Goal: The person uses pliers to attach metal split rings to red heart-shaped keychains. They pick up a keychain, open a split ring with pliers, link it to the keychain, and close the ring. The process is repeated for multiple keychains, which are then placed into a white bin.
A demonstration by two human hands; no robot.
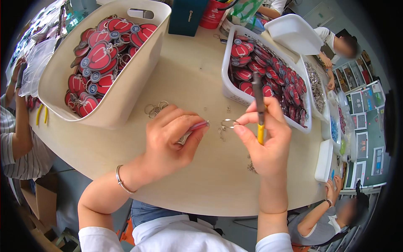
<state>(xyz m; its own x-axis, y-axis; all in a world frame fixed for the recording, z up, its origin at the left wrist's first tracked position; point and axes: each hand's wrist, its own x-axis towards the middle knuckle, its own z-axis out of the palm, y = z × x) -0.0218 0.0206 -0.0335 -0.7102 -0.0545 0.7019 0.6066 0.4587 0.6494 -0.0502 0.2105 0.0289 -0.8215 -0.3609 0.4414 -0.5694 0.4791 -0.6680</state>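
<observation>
Reddish charm [199, 125], edge-on, apparently flat; silvery ring [228, 120], thin, curved

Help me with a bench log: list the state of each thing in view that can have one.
Left hand, pinching a red piece
Right hand, pinching a metal ring, gripping a yellow-handled tool
Metal ring, too small to tell if closed
Yellow-handled tool, held; open or shut, unclear
Cream bin, uncovered, heaped with red tags
White basket, uncovered, filled with red tags
Loose rings, lying on the table
Cardboard box, open
</observation>
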